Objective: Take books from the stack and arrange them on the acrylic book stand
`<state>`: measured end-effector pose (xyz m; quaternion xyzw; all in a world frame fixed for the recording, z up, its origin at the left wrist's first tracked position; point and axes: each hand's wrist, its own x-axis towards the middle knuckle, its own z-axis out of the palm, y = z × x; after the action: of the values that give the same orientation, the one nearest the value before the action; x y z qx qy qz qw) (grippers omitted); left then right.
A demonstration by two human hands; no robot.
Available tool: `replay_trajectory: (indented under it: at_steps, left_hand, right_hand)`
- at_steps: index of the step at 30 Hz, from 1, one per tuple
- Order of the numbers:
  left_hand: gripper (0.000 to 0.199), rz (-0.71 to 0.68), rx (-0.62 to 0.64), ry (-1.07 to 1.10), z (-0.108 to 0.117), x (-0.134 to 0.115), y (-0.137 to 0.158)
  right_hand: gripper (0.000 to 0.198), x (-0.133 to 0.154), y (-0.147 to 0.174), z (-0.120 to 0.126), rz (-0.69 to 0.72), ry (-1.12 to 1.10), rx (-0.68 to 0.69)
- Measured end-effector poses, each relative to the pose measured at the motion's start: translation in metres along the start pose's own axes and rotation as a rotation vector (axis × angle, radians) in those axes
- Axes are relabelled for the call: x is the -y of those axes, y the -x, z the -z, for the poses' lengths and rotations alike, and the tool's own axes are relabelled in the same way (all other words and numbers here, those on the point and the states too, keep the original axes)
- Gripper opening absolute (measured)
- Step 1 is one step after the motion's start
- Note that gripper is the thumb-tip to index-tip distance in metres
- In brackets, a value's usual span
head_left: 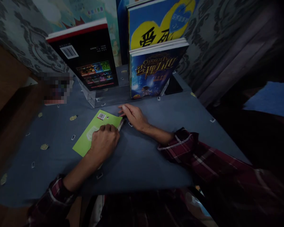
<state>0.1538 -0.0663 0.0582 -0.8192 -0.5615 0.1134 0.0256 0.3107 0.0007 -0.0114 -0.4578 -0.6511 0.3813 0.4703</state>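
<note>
A thin light-green book [85, 143] with a white barcode label lies face down and slanted on the table. My left hand [105, 138] rests over its right-hand edge, fingers curled down onto the book; the thumb and fingertips are hidden. Just beyond the book's upper right corner, my right hand [134, 117] lies on its side by the table, fingers stretched loosely to the left. Nothing shows in that hand, and it appears slightly apart from the book.
A dark patterned cloth covers the table [144, 157]. At the back, a clear stand [91, 98] bears a black book [92, 60], with a blue book [151, 72] to its right. Behind that stands a blue-and-yellow book [142, 28]. A blurred-out item [58, 88] lies at left.
</note>
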Motion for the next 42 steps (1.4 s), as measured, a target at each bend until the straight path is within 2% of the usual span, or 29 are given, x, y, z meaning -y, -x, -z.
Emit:
replay_trajectory:
  at_steps: [11,13,17,22,26,30,35,42]
  left_hand:
    - [0.039,-0.002,-0.015,-0.003,-0.007,-0.001,0.0]
    - [0.039,-0.001,-0.014,-0.009,-0.009,-0.003,0.002]
    - [0.036,-0.017,-0.013,0.01,-0.008,-0.002,0.002]
    - [0.034,-0.013,-0.004,0.046,-0.001,0.03,-0.003]
    - [0.03,0.117,-0.051,0.06,-0.004,0.066,-0.005]
    - [0.032,0.207,0.01,0.095,-0.007,0.083,-0.004]
    - [0.032,0.217,0.024,0.062,-0.01,0.087,-0.004]
    - [0.032,0.28,-0.051,0.1,-0.025,0.093,-0.011]
  right_hand:
    - [0.048,0.002,0.001,0.002,0.025,0.04,0.007]
    - [0.045,0.005,0.005,0.002,0.08,0.113,0.01]
    - [0.035,0.008,0.012,-0.001,0.299,0.36,0.094]
    - [0.03,0.007,0.017,-0.006,0.485,0.617,0.24]
    - [0.027,0.009,0.022,-0.007,0.542,0.741,0.295]
    - [0.03,0.012,0.027,-0.008,0.617,0.799,0.281]
    - [0.029,0.009,0.021,-0.011,0.585,0.823,0.228]
    - [0.023,0.004,0.005,-0.014,0.511,0.728,0.243]
